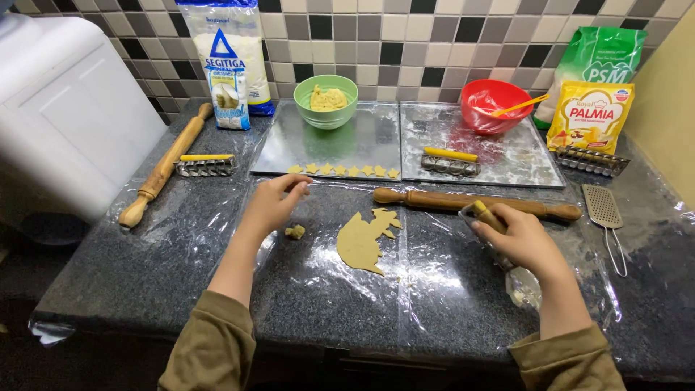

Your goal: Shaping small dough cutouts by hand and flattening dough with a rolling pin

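Dough sheet: flat on plastic-covered tabletop, between both hands.
Left hand: fingers pinched at the baking tray edge, beside the star cutouts.
Right hand: clenched around a yellow-handled cutter, near the rolling pin.

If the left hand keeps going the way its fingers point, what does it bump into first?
Probably the row of dough stars on the near edge of the left tray. The left hand points up toward them, though its height above the counter is hard to judge.
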